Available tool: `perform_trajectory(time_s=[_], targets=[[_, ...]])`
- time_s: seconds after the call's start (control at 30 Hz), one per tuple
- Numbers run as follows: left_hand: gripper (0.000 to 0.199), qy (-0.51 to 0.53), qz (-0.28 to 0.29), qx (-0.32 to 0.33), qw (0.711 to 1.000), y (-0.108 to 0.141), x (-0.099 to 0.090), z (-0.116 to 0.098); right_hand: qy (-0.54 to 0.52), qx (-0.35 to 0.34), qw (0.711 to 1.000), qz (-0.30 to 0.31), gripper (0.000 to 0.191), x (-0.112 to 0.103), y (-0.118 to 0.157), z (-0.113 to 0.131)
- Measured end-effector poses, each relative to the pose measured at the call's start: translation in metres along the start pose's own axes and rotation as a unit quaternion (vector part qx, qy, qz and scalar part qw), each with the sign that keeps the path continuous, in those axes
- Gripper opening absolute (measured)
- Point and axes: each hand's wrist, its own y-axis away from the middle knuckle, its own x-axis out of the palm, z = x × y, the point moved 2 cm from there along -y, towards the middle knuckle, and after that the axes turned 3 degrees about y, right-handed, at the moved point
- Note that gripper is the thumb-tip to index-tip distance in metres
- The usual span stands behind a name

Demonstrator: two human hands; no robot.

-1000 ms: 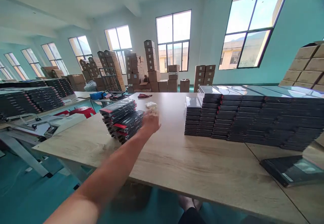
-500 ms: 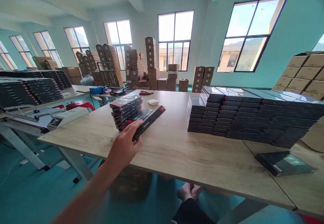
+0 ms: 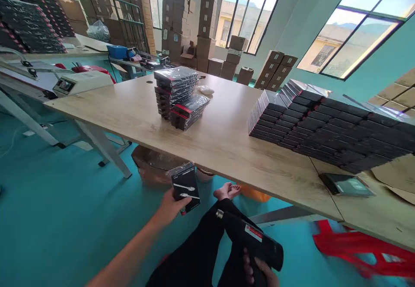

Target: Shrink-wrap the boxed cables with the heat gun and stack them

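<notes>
My left hand (image 3: 173, 207) grips a thin black box (image 3: 186, 187) with pictures of cable plugs on its face, held beyond the table edge above my knees. Loose clear film sticks out at the box's top end. Down at the right, my right hand (image 3: 259, 267) is wrapped round the handle of a black heat gun (image 3: 256, 237), its metal nozzle pointing up and left toward the box without touching it. On the table stand two short stacks of film-wrapped boxes, a taller stack (image 3: 177, 90) and a lower stack (image 3: 190, 110) in front of it.
A long block of stacked black boxes (image 3: 324, 122) stands on the right of the wooden table (image 3: 220, 142). One dark box (image 3: 346, 185) lies near the front edge. A red plastic stool (image 3: 363, 246) is at the lower right. A sealing machine (image 3: 82, 83) stands at the left.
My left hand has come back from the stacks to above my lap, holding a box. My right hand with the heat gun has come into view. The camera has tilted downward.
</notes>
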Motion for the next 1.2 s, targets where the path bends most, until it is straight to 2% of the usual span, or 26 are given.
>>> perform_trajectory(time_s=[0.07,0.13,0.23,0.37,0.47,0.6,0.73,0.87,1.03,1.2], targets=[[0.065,0.006,-0.006,0.005,1.000,-0.009,0.002,0.007,-0.055,-0.009,0.998,0.005,0.041,-0.003,0.013,0.002],[0.071,0.006,0.005,0.018,1.000,-0.016,0.007,0.015,-0.058,-0.017,0.998,-0.001,0.046,-0.002,0.028,0.010],[0.062,-0.006,0.030,0.038,0.999,-0.023,0.017,0.031,-0.003,-0.034,0.999,-0.019,0.051,0.006,0.063,0.032],[0.041,-0.049,0.072,0.055,0.995,-0.025,0.028,0.054,0.103,-0.083,0.990,-0.056,0.050,0.036,0.113,0.072],[0.033,-0.077,0.096,0.067,0.990,-0.023,0.031,0.071,0.155,-0.073,0.983,-0.070,0.048,0.065,0.130,0.096],[0.027,-0.093,0.119,0.070,0.986,-0.016,0.028,0.087,0.188,-0.038,0.980,-0.056,0.041,0.092,0.123,0.115],[0.024,-0.107,0.112,0.071,0.985,-0.012,0.021,0.101,0.248,-0.026,0.968,-0.015,0.041,0.105,0.106,0.123],[0.022,-0.133,0.109,0.077,0.982,-0.011,0.011,0.117,0.308,-0.014,0.951,-0.004,0.045,0.119,0.098,0.128],[0.021,-0.174,0.114,0.051,0.977,-0.011,0.004,0.138,0.321,0.024,0.947,-0.015,0.039,0.138,0.092,0.124],[0.013,-0.234,0.135,0.028,0.962,-0.012,0.002,0.154,0.320,0.041,0.946,0.004,0.036,0.152,0.074,0.103]])
